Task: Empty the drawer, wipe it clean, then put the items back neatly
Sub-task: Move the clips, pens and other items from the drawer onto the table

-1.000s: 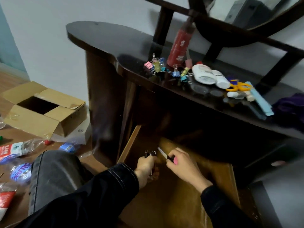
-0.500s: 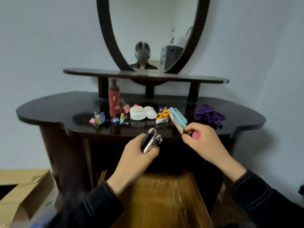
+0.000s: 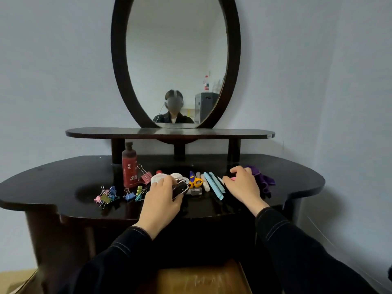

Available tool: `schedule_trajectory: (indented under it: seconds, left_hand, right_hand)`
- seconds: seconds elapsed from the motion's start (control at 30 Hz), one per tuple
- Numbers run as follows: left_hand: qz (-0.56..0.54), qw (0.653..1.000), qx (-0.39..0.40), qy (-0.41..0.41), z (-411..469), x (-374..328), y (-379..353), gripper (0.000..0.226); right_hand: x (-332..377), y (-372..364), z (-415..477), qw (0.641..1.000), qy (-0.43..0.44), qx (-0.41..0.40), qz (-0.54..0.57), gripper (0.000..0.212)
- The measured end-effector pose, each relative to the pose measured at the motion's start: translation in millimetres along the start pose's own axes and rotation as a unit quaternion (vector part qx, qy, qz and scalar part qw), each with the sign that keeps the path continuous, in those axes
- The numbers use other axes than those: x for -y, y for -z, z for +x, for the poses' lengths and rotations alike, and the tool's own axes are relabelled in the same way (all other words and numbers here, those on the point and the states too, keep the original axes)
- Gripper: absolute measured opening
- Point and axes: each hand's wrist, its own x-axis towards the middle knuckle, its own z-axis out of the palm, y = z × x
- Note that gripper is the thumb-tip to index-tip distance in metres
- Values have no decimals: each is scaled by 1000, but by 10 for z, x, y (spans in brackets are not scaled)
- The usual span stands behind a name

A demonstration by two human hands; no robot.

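Inboard, left hand (image 3: 163, 198) grips clips (image 3: 180, 188); right hand (image 3: 244, 186) pinches pink tool (image 3: 233, 178)

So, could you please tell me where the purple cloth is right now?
In the head view, the purple cloth lies on the dark tabletop, right of centre, just behind the right hand and right of the light-blue sticks.

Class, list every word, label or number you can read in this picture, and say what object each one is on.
"MAKE" above "SENS": white print on the red bottle; its ending cannot be read.
Two small white characters higher on the same bottle: too blurred to read.
Pale sticker on the upper shelf, right end: too small to read.
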Motion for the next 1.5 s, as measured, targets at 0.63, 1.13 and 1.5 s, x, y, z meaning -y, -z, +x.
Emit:
schedule_trajectory:
  seconds: [0.63,1.13,1.5]
  left_hand:
    - [202,978,6,-51,141,58,-86,38]
    - [280,904,202,-252,596,24,161,41]
    - [215,938,140,-234,588,87,0,41]
  right_hand:
    - [-178,165,179,952,231,60,-192,31]
    - [-605,296,469,999,-33,9,-26,57]
    - [-775,242,589,975,-69,-116,178,28]
